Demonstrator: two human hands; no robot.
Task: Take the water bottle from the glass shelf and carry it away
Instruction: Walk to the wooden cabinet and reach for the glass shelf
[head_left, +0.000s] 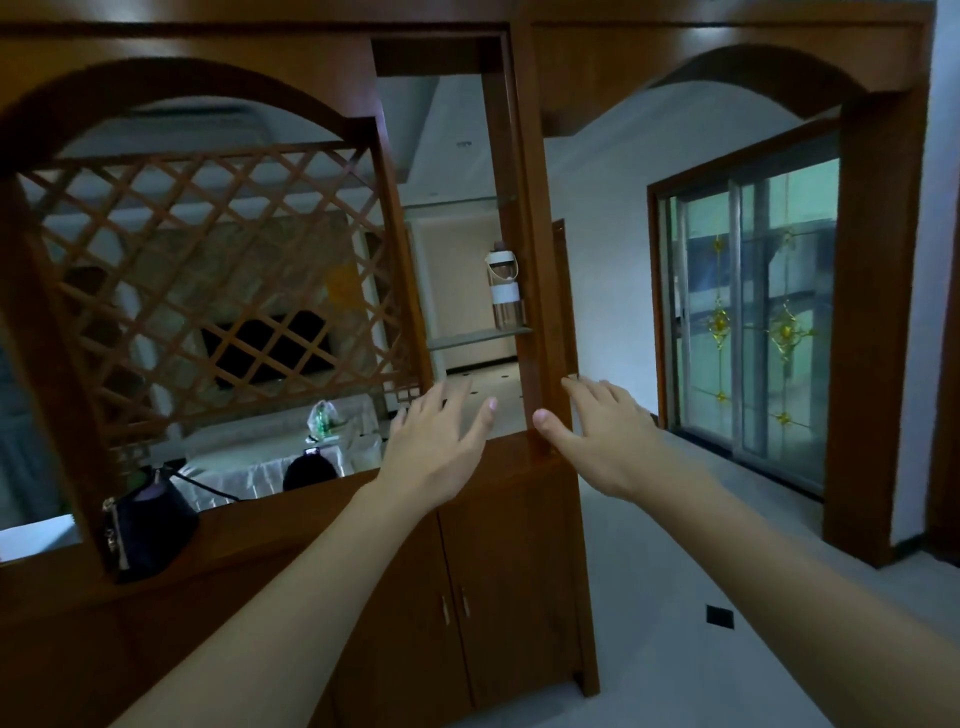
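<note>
Both forearms extend forward, left hand (441, 441) and right hand (602, 436) with fingers spread wide and empty below the glass shelf (478, 338), where the clear, white-banded water bottle (506, 291) stands upright at the right edge against the wooden post (540, 291).

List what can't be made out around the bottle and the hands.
- Head view: right edge of the clear, white-banded water bottle, hidden by the brown wooden post.
- Its contents: too dim and small.
- Thin glass shelf: far edge lost in glare.
- Left hand, right hand: palms face away.
</note>
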